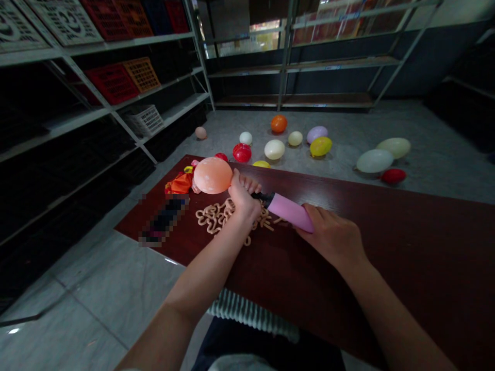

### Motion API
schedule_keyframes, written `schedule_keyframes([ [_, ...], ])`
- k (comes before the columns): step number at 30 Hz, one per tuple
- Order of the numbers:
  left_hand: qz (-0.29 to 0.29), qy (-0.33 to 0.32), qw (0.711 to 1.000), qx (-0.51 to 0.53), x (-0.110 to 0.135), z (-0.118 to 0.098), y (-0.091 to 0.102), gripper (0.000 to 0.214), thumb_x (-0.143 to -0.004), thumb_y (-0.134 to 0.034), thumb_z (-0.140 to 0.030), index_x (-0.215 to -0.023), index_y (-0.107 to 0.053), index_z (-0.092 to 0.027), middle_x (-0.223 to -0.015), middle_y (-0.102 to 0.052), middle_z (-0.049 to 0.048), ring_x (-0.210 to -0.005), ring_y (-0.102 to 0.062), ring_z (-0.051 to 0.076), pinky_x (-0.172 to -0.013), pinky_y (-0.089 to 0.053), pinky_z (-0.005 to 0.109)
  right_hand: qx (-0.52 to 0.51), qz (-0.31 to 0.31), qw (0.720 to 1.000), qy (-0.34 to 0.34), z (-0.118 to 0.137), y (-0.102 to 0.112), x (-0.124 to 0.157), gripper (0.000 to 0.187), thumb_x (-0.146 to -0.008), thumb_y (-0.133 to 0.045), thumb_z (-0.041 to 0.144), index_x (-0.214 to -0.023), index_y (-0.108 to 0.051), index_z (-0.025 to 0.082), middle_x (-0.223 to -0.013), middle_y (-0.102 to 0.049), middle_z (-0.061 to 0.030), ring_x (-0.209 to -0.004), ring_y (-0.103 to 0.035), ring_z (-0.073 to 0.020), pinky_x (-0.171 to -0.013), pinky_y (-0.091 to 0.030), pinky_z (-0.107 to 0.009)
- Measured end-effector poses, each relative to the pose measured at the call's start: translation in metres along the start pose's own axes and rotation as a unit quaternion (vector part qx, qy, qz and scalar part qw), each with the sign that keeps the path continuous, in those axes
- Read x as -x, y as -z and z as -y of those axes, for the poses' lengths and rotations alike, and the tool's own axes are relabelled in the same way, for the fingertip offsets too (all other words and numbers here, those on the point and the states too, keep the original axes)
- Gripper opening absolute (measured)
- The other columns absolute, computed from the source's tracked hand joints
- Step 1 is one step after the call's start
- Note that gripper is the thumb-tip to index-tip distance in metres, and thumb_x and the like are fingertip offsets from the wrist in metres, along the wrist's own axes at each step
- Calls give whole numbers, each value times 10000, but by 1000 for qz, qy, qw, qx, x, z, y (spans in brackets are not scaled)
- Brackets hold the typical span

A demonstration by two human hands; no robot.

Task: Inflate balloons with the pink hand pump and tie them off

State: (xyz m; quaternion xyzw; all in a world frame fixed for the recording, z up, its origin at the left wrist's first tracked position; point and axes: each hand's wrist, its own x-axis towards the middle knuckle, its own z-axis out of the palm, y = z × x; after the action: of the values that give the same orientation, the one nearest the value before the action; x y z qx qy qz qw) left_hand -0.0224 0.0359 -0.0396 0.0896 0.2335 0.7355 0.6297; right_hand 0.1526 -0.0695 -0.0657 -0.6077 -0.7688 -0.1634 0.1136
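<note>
A partly filled peach balloon hangs over the table at the far end of a pink hand pump with a black nozzle end. My left hand is closed around the balloon's neck, where it meets the nozzle; the exact join is hidden by my fingers. Wrapped round the pink barrel is my right hand. Under my left hand lies a loose heap of tan rubber-like loops. Orange and red limp balloons lie left of the peach balloon.
The dark red table carries a blurred-out phone-like object near its left edge. Beyond it, several blown-up balloons, among them an orange balloon, rest on the grey floor. Metal shelves with plastic crates stand at the left.
</note>
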Motion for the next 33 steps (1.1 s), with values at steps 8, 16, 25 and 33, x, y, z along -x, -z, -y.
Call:
schedule_keyframes([
  [8, -22, -10, 1000, -14, 5, 2, -5, 470, -955, -451, -211, -537, -239, -182, -407, -213, -74, -328, -188, 59, -383, -157, 216, -39, 11, 999, -27, 6, -2, -2, 348, -852, -549, 436, -1092, -596, 189, -991, -711, -74, -824, -666, -219, -579, -397, -301],
  [16, -23, -22, 1000, -2, -3, -6, -7, 476, -979, -446, -225, -549, -245, -183, -410, -213, -76, -331, -196, 57, -401, -148, 230, -63, 7, 997, -37, 7, -5, -5, 420, -861, -544, 489, -1163, -592, 201, -1007, -717, -72, -838, -671, -222, -636, -429, -310],
  [25, -24, -37, 999, 23, -15, -17, -1, 474, -973, -482, -256, -571, -242, -184, -425, -218, -80, -348, -204, 56, -417, -164, 233, -38, -1, 999, -23, -3, -8, -5, 416, -899, -487, 472, -1209, -574, 208, -1067, -709, -80, -914, -663, -236, -692, -439, -309],
  [33, -63, -52, 995, 51, -32, -37, 6, 440, -979, -412, -196, -576, -236, -185, -420, -212, -83, -345, -202, 54, -410, -168, 218, 40, -34, 999, 7, -29, -13, -3, 417, -868, -565, 438, -1199, -592, 186, -1126, -694, -88, -933, -653, -223, -727, -469, -317],
])
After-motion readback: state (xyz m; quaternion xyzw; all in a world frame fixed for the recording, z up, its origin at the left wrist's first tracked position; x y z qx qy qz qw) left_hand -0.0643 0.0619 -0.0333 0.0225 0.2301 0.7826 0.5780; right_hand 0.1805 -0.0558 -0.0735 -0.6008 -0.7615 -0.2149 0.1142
